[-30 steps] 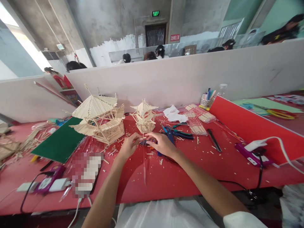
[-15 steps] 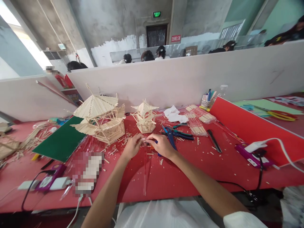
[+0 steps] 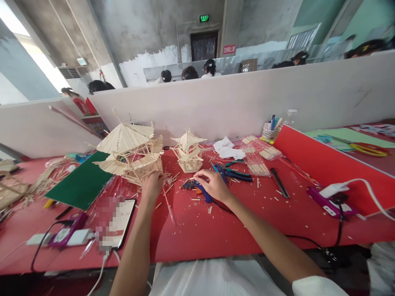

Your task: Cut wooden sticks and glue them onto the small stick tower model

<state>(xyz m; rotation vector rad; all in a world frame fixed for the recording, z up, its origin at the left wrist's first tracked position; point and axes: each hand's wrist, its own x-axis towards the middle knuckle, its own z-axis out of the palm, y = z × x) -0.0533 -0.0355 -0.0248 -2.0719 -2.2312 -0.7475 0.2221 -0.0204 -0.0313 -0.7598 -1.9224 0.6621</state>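
My left hand (image 3: 152,183) is closed beside the larger pagoda model (image 3: 129,142), which is built of thin wooden sticks. From its fingertips a thin clear plastic strip (image 3: 168,206) slants down over the table. My right hand (image 3: 212,183) is pinched shut on a short pale wooden stick (image 3: 192,178), whose end shows at the fingertips. Just below it lies a blue glue gun (image 3: 206,195), partly covered by the hand. The smaller stick pagoda (image 3: 189,151) stands upright behind, between both hands. Blue-handled pliers (image 3: 230,172) lie right of my right hand.
Packs of sticks (image 3: 257,158), white tissue (image 3: 227,148) and a black cutter (image 3: 279,183) lie to the right. A red board (image 3: 333,168) leans over a power strip (image 3: 331,203). On the left are a green board (image 3: 80,181) and a phone (image 3: 120,226). Stick scraps litter the red table (image 3: 234,238).
My hands have come apart. The left has moved left toward the larger pagoda, with the clear strip trailing from it. The right stays near its place, uncovering more of the glue gun.
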